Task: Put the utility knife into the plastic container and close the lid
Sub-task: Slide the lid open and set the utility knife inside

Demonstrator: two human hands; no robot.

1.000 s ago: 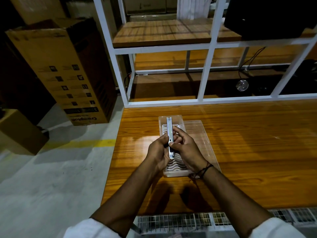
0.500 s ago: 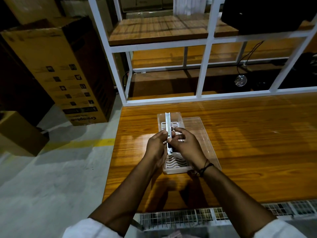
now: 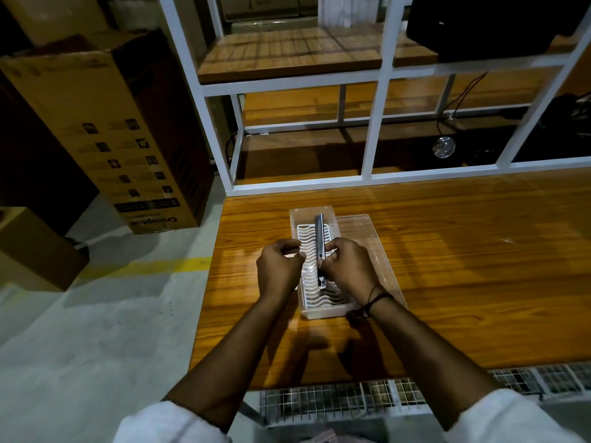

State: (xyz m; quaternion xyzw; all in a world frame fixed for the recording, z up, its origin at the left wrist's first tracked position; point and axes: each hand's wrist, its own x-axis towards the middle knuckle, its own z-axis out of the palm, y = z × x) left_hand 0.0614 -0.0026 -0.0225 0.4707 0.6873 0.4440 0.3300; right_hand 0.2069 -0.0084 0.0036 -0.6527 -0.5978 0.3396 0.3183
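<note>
head view: the utility knife (image 3: 319,241) is held lengthwise over the open plastic container (image 3: 311,310), which sits on the bench (image 3: 463,266) near its left edge. the knife is not yet resting on the white ribbed insert (image 3: 307,282) inside; whether its near tip touches the insert cannot be told. the clear lid (image 3: 367,238) lies flat, just beside the container on its right.

the right hand (image 3: 348,270) has its fingers (image 3: 332,251) clamped on the middle of the knife body. the left hand (image 3: 276,266) holds nothing, its fingers loosely curled, just beside the knife.

handling, as a judgement: the knife is a slim, rigid metal body, light, with smooth sides that may slip. take hold across the flat sides at mid-length, clear of the blade end. the container and lid look like thin, light plastic that can slide on the bench; steady the container while pressing the lid on.

change from the earlier frames: both hands gripped the knife half a second ago; the left hand has now let go and moved aside, and the knife sits lower toward the insert.
</note>
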